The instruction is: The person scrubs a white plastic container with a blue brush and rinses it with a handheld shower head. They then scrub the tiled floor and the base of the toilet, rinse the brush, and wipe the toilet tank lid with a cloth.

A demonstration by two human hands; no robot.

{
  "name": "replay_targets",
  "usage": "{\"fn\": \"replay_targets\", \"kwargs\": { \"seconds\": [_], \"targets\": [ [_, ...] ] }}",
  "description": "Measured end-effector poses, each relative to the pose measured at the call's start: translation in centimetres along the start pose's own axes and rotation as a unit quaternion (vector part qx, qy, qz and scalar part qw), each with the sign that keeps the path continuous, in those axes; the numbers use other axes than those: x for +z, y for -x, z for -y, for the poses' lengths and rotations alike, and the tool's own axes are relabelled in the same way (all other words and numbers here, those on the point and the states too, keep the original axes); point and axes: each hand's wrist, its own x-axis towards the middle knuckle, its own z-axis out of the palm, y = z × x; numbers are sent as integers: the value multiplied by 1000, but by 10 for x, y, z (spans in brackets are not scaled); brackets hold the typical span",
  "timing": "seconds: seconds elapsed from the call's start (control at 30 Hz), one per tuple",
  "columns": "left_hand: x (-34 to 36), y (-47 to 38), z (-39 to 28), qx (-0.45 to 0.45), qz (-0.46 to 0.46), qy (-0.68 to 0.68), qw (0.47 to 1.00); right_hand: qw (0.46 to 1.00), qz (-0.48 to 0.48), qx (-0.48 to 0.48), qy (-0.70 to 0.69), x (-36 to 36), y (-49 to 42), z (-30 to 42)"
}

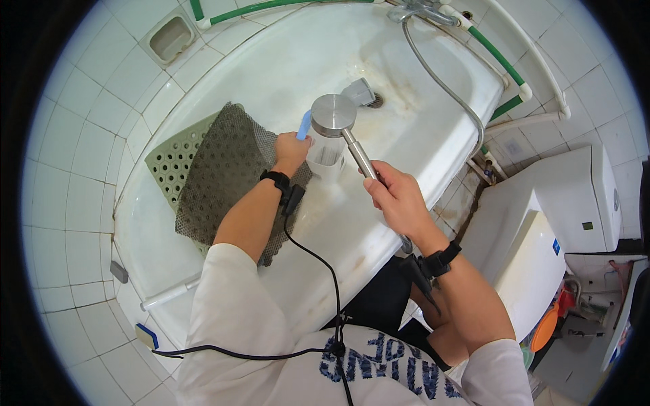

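Note:
My right hand (396, 198) grips the metal handle of a round hand shower (333, 114) above a white bathtub (350, 228). My left hand (293, 150) is closed on a blue strip-like handle (303, 126); what it belongs to is partly hidden. Just right of that hand, a translucent plastic container (326, 155) lies below the shower head. Near the drain (376, 100) rests a grey plastic piece (359, 92). Under my left forearm a dark mesh mat (228, 172) overlaps a green perforated bath mat (170, 167). Whether water runs from the shower cannot be told.
A metal shower hose (447, 86) hangs from the tap (419, 11) over the tub's right rim. At the right stands a white toilet (528, 264). A white rod (170, 294) and a blue-edged sponge (146, 336) lie at lower left. Black cables run from my wrist across my shirt.

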Motion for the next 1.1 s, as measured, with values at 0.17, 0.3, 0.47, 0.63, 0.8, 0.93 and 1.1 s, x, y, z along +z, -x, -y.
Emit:
{"fn": "replay_targets", "kwargs": {
  "seconds": [0.17, 0.3, 0.47, 0.63, 0.8, 0.93, 1.1],
  "targets": [
    [-2, 11, 6, -23, 43, 74, 996, 1000, -10, -2, 28, 0, -1, 1],
    [-5, 31, 5, -153, 128, 339, 919, 999, -27, 3, -22, 0, -2, 1],
    [9, 39, 2, -168, 142, 553, 803, 999, -9, 5, -43, 1, -1, -1],
    [29, 36, -4, -141, 141, 541, 817, 999, -23, 9, -46, 3, -4, -2],
    [26, 36, -6, -120, 156, 588, 785, 998, -41, 2, -37, 4, -4, -3],
    [-2, 32, 12, -158, 181, 492, 836, 999, -48, -7, -20, 5, -4, -3],
    [-52, 41, 51, -170, 133, 162, 963, 996, -76, -28, -34, 4, -3, -2]
  ]
}}
